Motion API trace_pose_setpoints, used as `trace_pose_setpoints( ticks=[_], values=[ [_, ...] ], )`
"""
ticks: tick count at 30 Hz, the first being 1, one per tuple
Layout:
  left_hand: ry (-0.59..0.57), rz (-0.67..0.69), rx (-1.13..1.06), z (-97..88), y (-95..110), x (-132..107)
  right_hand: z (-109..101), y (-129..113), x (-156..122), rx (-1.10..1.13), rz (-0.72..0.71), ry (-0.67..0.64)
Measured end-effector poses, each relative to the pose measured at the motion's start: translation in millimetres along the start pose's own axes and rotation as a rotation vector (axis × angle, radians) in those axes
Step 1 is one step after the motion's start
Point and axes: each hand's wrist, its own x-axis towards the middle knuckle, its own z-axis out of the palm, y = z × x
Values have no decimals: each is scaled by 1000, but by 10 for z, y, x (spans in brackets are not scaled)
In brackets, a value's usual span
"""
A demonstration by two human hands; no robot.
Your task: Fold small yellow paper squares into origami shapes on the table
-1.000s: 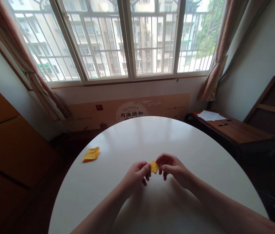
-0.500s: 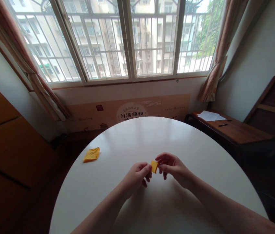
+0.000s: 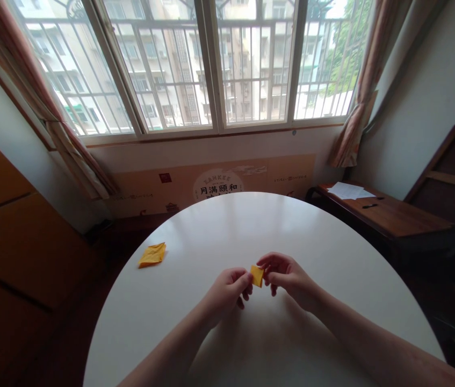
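Observation:
A small folded piece of yellow paper (image 3: 257,276) is held up between my two hands, above the near half of the round white table (image 3: 163,317). My left hand (image 3: 233,287) pinches its left edge between thumb and fingers. At the paper's right and upper edge are the curled fingertips of my right hand (image 3: 282,273), with the thumb close to the index finger. A larger folded yellow paper (image 3: 152,255) lies flat near the table's left edge, apart from both hands.
To the right stands a brown wooden bench or chair (image 3: 400,217) with white sheets (image 3: 348,191) and a dark pen-like thing (image 3: 369,206) on it. A barred window (image 3: 219,70) and a printed banner (image 3: 179,183) are beyond the table. An orange-brown cabinet (image 3: 5,236) is at the left.
The small paper has turned slightly and shifted a little to the right, showing more of its flat face. Both hands keep nearly the same place.

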Motion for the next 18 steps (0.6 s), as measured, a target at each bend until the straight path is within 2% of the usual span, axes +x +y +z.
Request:
trace_pose_setpoints(
  ticks=[10,18],
  values=[
    [-20,7,8,25,-27,10,22,-49,-22,102,-5,-15],
    [-4,-2,32,8,18,-27,19,-45,-20,37,11,-15]
  ],
)
